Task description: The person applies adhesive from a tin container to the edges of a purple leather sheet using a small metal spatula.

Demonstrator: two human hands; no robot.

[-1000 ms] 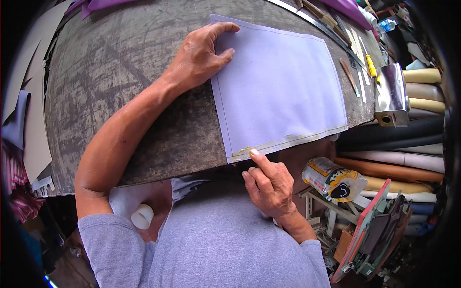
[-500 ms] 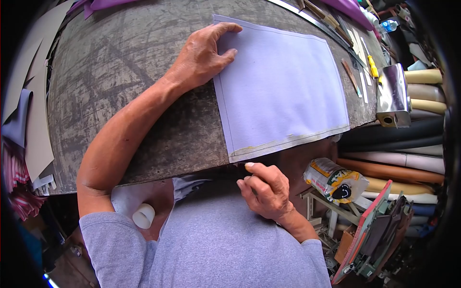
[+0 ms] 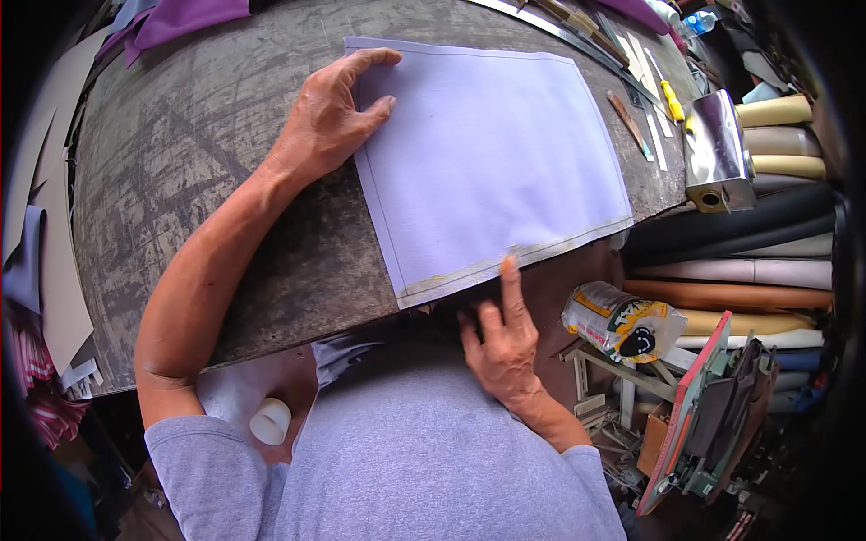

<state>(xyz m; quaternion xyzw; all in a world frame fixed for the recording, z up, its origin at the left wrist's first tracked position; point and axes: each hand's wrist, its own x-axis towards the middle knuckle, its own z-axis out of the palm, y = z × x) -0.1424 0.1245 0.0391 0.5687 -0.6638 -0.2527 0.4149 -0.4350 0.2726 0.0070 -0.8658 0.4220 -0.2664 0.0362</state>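
Note:
A pale lavender sheet of fabric-like material (image 3: 487, 153) lies on the dark worn table, lines drawn along its borders. Its near border carries a yellowish, smeared strip that looks like glue. My left hand (image 3: 329, 108) rests at the sheet's far left corner, thumb and forefinger spread on its surface, the other fingers hidden. Below the near edge is my right hand (image 3: 505, 347), with its forefinger stretched out and the tip at the smeared border. The other right fingers are loosely bent, and I see nothing held in them.
On the right stand a metal can (image 3: 719, 151), a yellow-handled tool (image 3: 671, 101) and a wooden-handled knife-like tool (image 3: 630, 124). Rolls of material (image 3: 731, 296) are stacked beyond the table. A printed plastic bag (image 3: 622, 323) sits near my right arm. Purple material (image 3: 189, 22) lies far left.
My right forefinger has gone from curled, just off the near edge, to stretched out at the smeared border. My left hand stays on the sheet's corner. The whole view has shifted slightly.

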